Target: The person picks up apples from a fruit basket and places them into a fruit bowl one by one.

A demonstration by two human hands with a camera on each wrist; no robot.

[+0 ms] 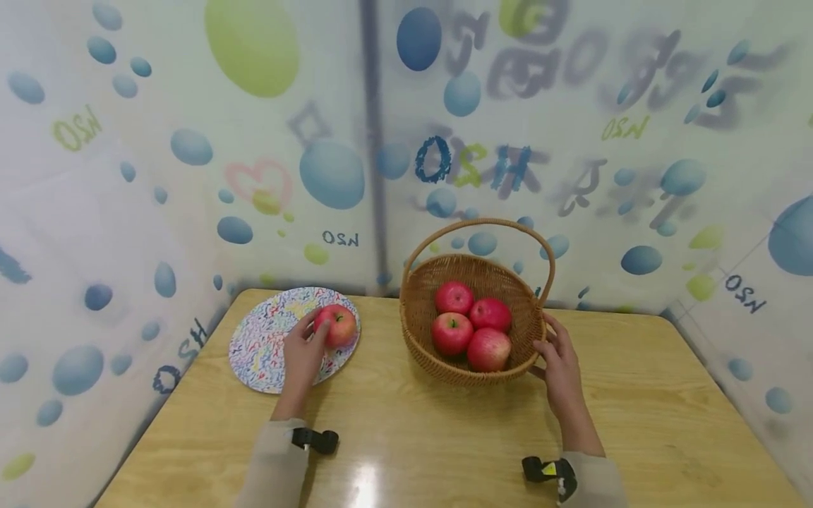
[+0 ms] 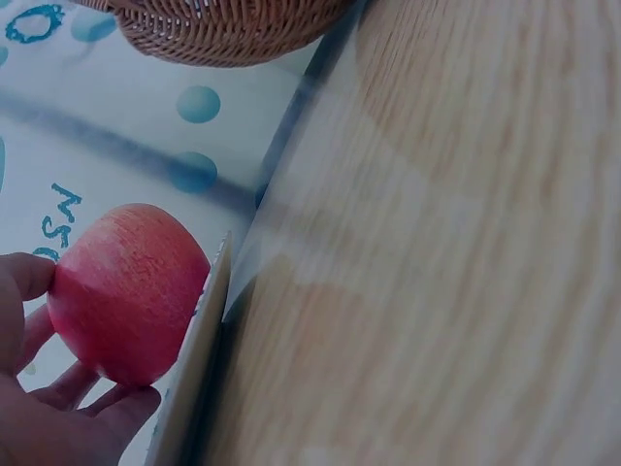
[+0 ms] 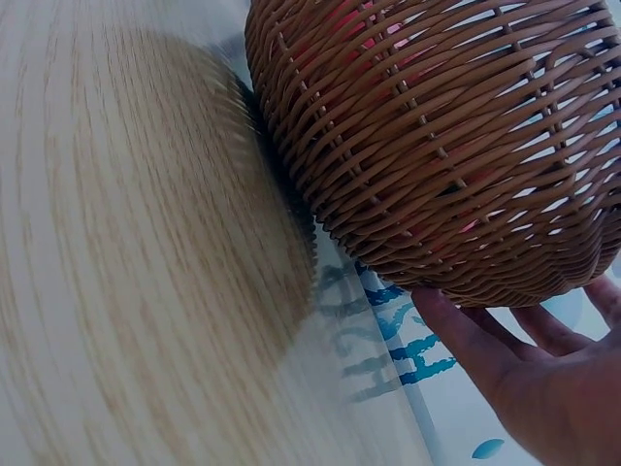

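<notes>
The left grip (image 1: pixel 303 354) pinches one apple (image 1: pixel 339 326) on the plate (image 1: pixel 260 346); the right grip (image 1: pixel 562 368) holds the side of the basket (image 1: pixel 444 370), where four apples (image 1: pixel 453 333) lie. Seemingly a transfer is in hand; next calls for gentle release, or lift.

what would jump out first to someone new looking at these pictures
Probably the wicker basket with four red apples, right of centre on the table, the right hand at its side. Next, the patterned plate at the table's far left, where the left hand holds another apple.
</notes>
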